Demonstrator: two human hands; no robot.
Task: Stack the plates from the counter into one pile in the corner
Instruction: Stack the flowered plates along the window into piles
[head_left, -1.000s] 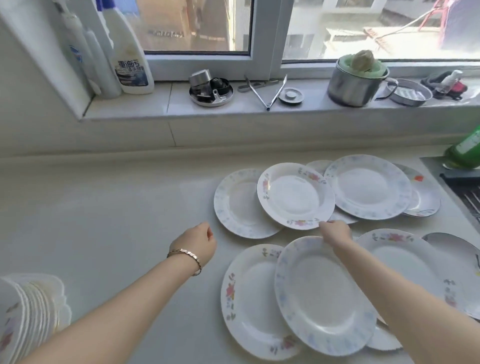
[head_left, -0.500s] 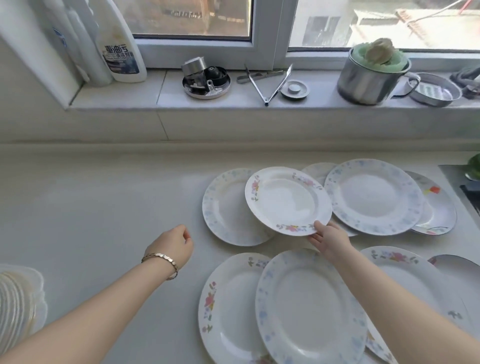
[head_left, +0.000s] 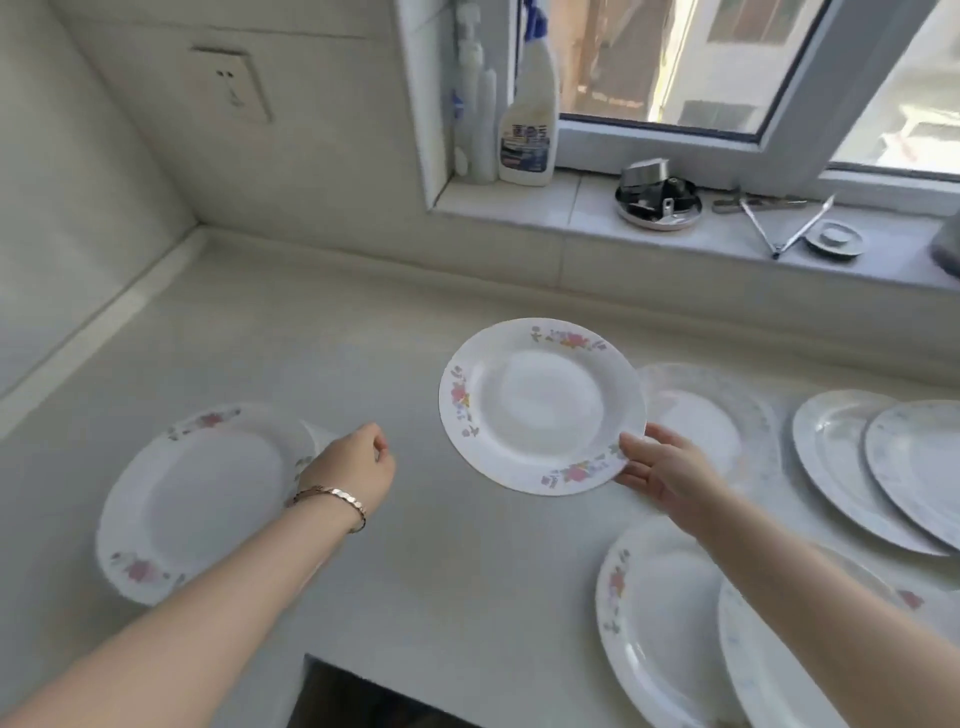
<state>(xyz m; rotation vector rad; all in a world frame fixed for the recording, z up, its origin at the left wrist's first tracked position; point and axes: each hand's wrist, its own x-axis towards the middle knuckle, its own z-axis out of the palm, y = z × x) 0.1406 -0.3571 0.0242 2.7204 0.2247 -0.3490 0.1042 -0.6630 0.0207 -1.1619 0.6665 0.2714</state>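
Right hand: the right hand (head_left: 670, 473) pinches the floral plate (head_left: 540, 405) at its near right rim, the thumb (head_left: 632, 441) on top and the fingers (head_left: 641, 480) spread beneath.
Why held so: a rim pinch with support underneath probably keeps the plate close to level while one hand carries it. It also leaves the far edge free to come down first.
Floral plate, place: it is in the air above the counter (head_left: 441, 561), between the spread of loose plates on the right and the pile (head_left: 197, 504) on the left, apart from both.
Plate against fingers: nearly all of the plate lies ahead and to the left of the fingertips, and only a short stretch of rim sits in the grip.
Left hand: the left hand (head_left: 353, 462), with a bracelet (head_left: 332, 496) at the wrist, hangs over the counter just beside the pile. Its fingers are loosely curled and hold nothing.
Why there: it looks placed to steady the pile or guide the incoming plate (a judgement only).
Pile: it sits on the counter toward the left wall, with a floral plate on top and a second rim showing at its far right edge. Blur hides how many plates it holds.
Loose plates: a blue-patterned plate (head_left: 727, 415) lies flat behind the right hand, overlapping plates (head_left: 841, 467) lie at the far right, and two more (head_left: 660, 639) overlap under the right forearm.
Step in hand: the plate is being carried over to the pile, and many plates remain unstacked.
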